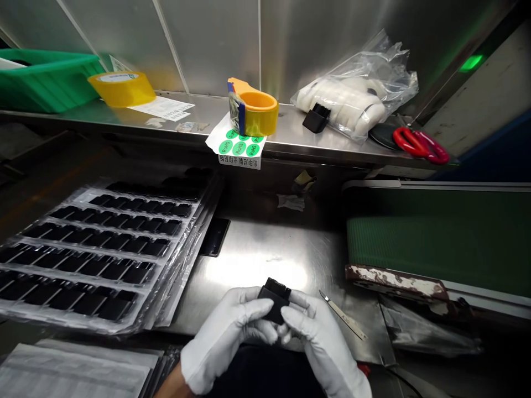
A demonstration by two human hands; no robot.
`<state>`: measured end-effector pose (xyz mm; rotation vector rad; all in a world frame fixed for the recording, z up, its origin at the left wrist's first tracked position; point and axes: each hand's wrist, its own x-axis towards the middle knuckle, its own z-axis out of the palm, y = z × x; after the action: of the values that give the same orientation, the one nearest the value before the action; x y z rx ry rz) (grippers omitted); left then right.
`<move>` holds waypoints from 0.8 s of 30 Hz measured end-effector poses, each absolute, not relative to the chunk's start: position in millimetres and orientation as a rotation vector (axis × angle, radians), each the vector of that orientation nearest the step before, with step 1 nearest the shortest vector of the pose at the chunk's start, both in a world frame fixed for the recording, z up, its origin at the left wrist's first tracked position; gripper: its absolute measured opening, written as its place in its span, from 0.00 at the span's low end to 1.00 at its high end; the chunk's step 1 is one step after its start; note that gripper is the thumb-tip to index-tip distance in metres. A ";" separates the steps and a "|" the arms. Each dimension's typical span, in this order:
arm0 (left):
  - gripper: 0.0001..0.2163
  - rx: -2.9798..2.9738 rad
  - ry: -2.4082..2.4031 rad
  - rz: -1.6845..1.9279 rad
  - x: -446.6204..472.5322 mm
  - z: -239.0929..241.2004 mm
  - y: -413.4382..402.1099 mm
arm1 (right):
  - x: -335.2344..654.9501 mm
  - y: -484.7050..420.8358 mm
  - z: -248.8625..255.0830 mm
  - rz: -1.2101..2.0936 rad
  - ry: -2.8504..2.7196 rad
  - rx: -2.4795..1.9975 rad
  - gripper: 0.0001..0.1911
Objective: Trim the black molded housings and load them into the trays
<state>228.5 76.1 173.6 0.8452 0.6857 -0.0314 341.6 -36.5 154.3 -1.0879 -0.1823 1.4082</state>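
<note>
Both my hands wear white gloves and meet low in the middle of the view over the steel bench. My left hand (226, 337) and my right hand (321, 345) pinch a small black plastic part (274, 298) between their fingertips, holding it just above the bench. A clear tray (89, 251) with rows of similar black parts lies to the left of my hands. A thin metal blade tool (343, 316) lies on the bench just right of my right hand.
A steel shelf (199, 119) at the back carries a green bin (41, 77), a yellow tape roll (122, 87), a tape dispenser (252, 113), a sheet of green stickers (238, 146), a plastic bag (359, 91) and red-handled scissors (421, 145). A green conveyor belt (440, 243) runs at right.
</note>
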 end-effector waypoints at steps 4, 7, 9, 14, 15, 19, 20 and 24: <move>0.12 0.911 0.686 0.045 225.6 177.5 74.0 | 338.1 -35.5 155.2 1.334 -0.152 -1.049 0.19; 0.15 1.168 0.714 0.205 219.6 178.6 69.2 | 335.9 -36.7 151.9 1.189 -0.230 -1.060 0.17; 0.14 1.350 0.675 0.348 214.5 176.1 65.8 | 334.1 -37.2 149.4 1.060 -0.345 -1.092 0.12; 0.24 1.574 0.616 0.600 207.7 169.6 62.3 | 328.8 -32.4 151.8 0.874 -0.503 -1.065 0.10; 0.26 1.614 0.607 0.616 207.4 169.3 62.5 | 327.9 -31.2 153.2 0.874 -0.499 -1.044 0.10; 0.32 1.788 0.524 0.656 207.3 168.0 63.7 | 326.9 -30.8 153.4 0.882 -0.493 -1.007 0.10; 0.33 1.826 0.505 0.668 207.5 167.2 63.9 | 327.8 -32.2 151.8 0.878 -0.499 -1.020 0.10; 0.32 1.919 0.451 0.777 209.5 163.6 63.4 | 335.8 -40.9 146.2 0.836 -0.596 -1.157 0.06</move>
<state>209.5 63.4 163.6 1.9187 0.4508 0.7771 335.8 -40.9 146.2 -1.1574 -0.5956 0.8361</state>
